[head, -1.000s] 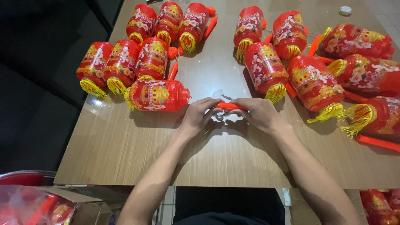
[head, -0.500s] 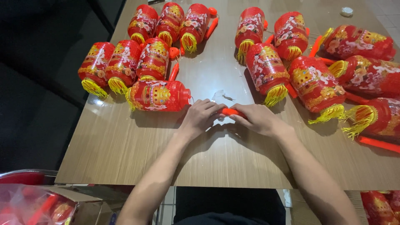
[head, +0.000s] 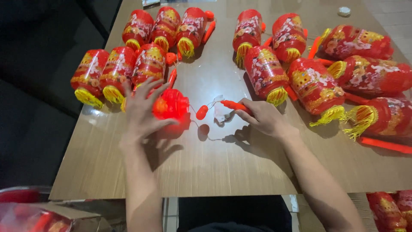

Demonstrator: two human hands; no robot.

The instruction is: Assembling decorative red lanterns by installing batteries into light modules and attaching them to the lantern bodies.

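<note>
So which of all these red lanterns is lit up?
The lantern in the left hand: the lit lantern glows bright red-orange, lifted just off the wooden table. The others lie unlit in rows, wrapped, with yellow tassels.

Bare table (head: 206, 172) near edge free; lanterns (head: 266, 71) crowd far half.
</note>
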